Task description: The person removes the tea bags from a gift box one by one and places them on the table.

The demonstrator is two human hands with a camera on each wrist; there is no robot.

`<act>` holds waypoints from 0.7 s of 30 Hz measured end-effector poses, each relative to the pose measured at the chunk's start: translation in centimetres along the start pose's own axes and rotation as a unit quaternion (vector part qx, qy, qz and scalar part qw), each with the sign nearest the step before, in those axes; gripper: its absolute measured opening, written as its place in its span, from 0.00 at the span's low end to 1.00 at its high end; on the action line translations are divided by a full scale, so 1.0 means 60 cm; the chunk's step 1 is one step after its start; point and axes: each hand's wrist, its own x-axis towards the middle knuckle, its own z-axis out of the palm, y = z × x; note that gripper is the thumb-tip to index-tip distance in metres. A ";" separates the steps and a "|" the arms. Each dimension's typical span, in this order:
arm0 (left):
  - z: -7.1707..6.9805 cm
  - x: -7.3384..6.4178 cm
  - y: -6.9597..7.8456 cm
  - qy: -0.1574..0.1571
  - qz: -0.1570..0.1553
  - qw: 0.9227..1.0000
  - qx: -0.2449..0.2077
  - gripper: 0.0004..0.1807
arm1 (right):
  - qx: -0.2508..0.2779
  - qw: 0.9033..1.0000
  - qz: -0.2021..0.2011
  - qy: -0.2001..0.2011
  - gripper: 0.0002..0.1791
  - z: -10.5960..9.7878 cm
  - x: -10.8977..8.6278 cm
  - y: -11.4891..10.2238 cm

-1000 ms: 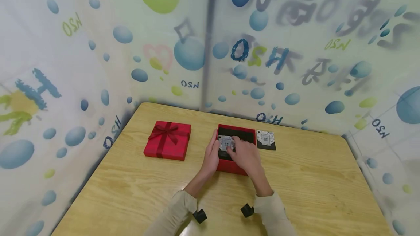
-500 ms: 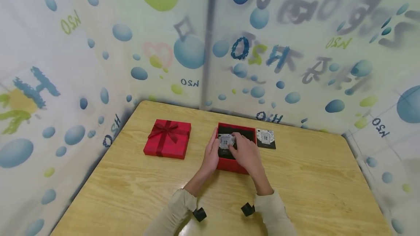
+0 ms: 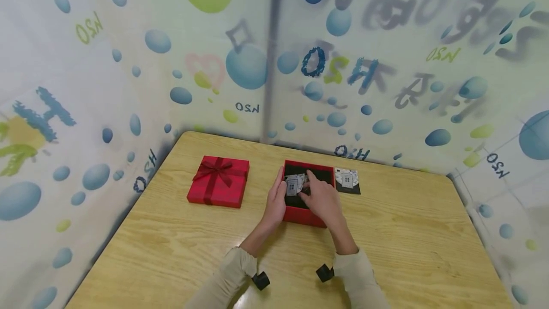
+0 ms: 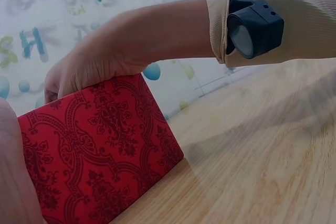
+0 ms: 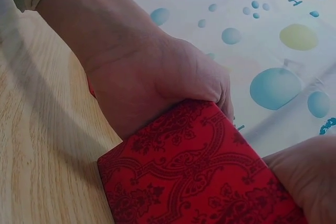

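Note:
In the head view, a red box [image 3: 305, 217] with a black interior stands without its lid on the table. A flat square packet [image 3: 293, 185], printed grey and white, lies tilted in its left half. My left hand [image 3: 275, 202] lies along the box's left wall with straight fingers, its thumb near the rim beside the packet. Reaching in over the front right, my right hand [image 3: 323, 201] pinches the packet's right edge. Both wrist views show the box's dark-patterned outer wall [image 4: 105, 145]; the right fingertips are hidden inside the box there.
A matching red lid [image 3: 219, 182] with a dark ribbon bow lies to the left on the wooden table [image 3: 399, 242]. Close against the box's right side lies a second square packet [image 3: 347, 181], black at the bottom. Bubble-printed walls [image 3: 386, 89] stand behind the table.
The packet inside the box has shifted slightly left and tilted, with the right-hand fingers at its right edge. The left hand, box, lid and second packet stay in place.

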 end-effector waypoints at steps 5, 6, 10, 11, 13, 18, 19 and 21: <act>0.000 -0.001 0.001 -0.001 0.003 1.000 -0.001 0.29 | 0.011 1.000 -0.006 -0.005 0.31 -0.002 0.001 0.000; -0.001 -0.002 0.001 -0.001 0.004 1.000 -0.001 0.29 | 0.021 1.000 -0.008 -0.001 0.32 -0.002 0.001 0.001; -0.001 0.000 0.001 -0.003 0.004 1.000 0.002 0.29 | 0.077 0.997 -0.015 0.022 0.35 -0.002 0.003 0.009; -0.001 0.001 0.001 -0.002 0.004 1.000 0.004 0.29 | 0.093 0.995 -0.015 0.027 0.36 -0.002 0.003 0.011; -0.001 0.002 0.000 -0.002 0.000 1.000 0.007 0.29 | 0.123 0.992 -0.014 0.032 0.37 -0.004 0.002 0.014; -0.001 0.001 -0.002 -0.004 -0.009 1.000 0.005 0.29 | 0.173 0.985 -0.010 0.022 0.37 -0.014 -0.001 0.014; -0.001 0.001 -0.003 -0.004 -0.011 1.000 0.004 0.29 | 0.181 0.983 -0.011 0.020 0.37 -0.015 -0.002 0.015; -0.001 0.000 -0.003 -0.005 -0.012 1.000 0.004 0.29 | 0.203 0.979 -0.011 0.015 0.37 -0.017 -0.002 0.018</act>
